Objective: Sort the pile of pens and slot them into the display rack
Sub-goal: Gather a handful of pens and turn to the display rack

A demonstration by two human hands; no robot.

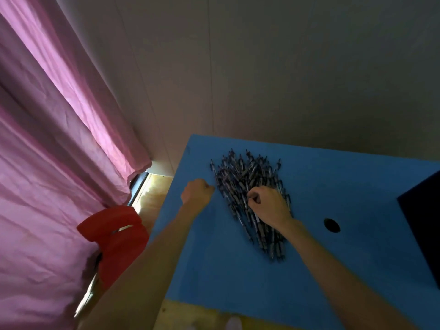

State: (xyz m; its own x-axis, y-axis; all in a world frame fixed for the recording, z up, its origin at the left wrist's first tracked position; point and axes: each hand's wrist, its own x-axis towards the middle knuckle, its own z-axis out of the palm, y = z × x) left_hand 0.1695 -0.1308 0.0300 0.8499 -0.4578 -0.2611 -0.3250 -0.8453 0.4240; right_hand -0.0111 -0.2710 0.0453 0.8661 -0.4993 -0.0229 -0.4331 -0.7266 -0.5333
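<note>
A pile of dark pens [247, 184] lies on the blue table [238, 270], spread from the far middle toward me. My right hand [267, 204] lies on the pile with its fingers curled, thumb and forefinger pinching at a pen. My left hand [196, 192] is a closed fist resting on the table just left of the pile; I see nothing in it. A dark object [423, 225] at the right edge is cut off; I cannot tell whether it is the display rack.
A round hole [332, 225] is in the table right of the pile. A pink curtain [59, 139] hangs on the left with a red object [116, 236] beside it. A grey wall stands behind the table. Wooden floor shows past the table's left edge.
</note>
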